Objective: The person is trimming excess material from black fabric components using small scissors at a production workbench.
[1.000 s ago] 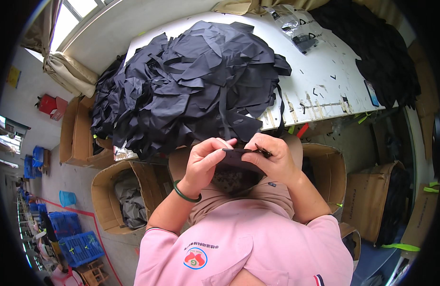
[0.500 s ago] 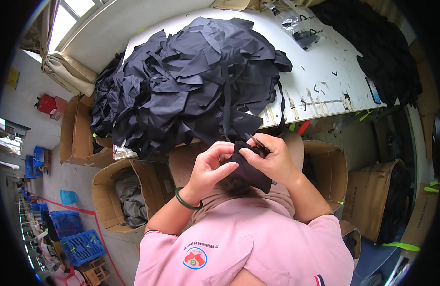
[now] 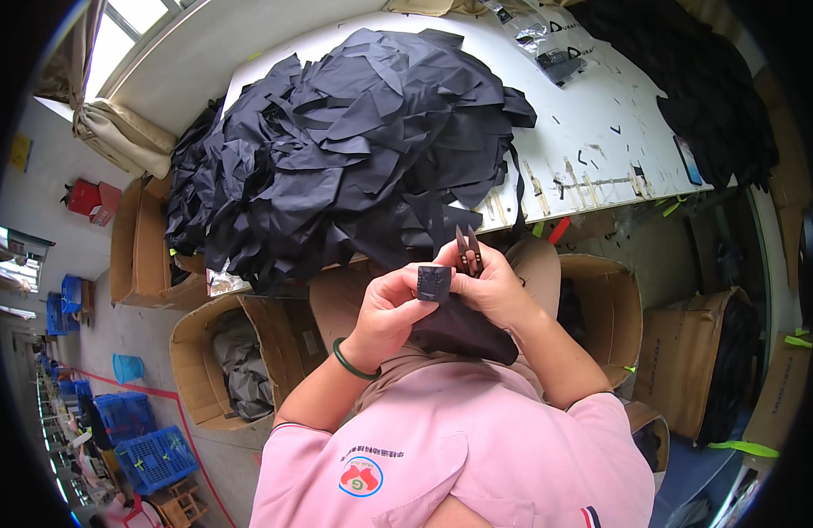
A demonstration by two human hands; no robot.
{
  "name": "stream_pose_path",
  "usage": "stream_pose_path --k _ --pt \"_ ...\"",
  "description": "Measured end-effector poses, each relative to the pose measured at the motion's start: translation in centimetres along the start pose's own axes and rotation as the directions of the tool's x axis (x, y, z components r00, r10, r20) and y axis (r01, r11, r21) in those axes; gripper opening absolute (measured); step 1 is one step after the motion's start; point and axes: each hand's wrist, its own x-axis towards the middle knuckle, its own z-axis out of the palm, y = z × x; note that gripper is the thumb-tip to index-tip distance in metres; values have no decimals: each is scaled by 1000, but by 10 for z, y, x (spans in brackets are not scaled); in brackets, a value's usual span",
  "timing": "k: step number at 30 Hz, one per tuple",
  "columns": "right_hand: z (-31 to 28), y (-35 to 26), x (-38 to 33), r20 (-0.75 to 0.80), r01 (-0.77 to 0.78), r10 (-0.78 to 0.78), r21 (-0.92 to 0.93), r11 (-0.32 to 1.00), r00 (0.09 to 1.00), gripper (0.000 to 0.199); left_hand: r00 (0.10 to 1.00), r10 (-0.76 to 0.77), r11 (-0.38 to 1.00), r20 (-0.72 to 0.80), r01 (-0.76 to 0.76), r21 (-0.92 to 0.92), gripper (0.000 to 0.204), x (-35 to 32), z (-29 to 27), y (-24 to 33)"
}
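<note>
Over my lap, my left hand pinches the end of a black fabric piece. A small folded flap of it, with a stitched-looking edge, stands up between my two hands. My right hand is closed around thread snips, whose two pointed blades stick up a little apart and away from the cloth. The fingers of that hand also touch the fabric beside the flap. The rest of the piece hangs down below my hands. Just beyond them, a big heap of black fabric pieces covers the left of the table.
The white table carries thread scraps, a clear plastic bag and a dark cloth pile at the right. Open cardboard boxes stand on both sides of my legs. Blue crates sit on the floor at left.
The snips have swung from lying low by the fabric to pointing upward. The black piece has been turned, so a folded flap now shows between my fingers.
</note>
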Motion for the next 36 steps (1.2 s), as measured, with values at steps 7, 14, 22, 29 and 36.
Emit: stream_pose_path --k 7,14,22,29,36 --pt "-11 -3 -8 -113 229 -565 -836 498 817 35 967 253 936 -44 -233 262 12 -3 -11 -10" --pt "14 6 -38 -35 5 -16 -305 952 999 33 891 447 810 -74 -368 457 15 -1 -20 -23" --pt "18 19 -33 -41 -19 6 -328 945 999 36 887 460 779 -31 -386 493 17 -5 -17 -28" --pt "24 14 -27 -34 213 -310 -655 725 950 38 888 459 764 -40 -371 528 19 -9 -17 -34" --pt "22 14 -29 -56 189 -283 -620 762 957 33 882 470 740 -24 -379 556 19 -7 -19 -33"
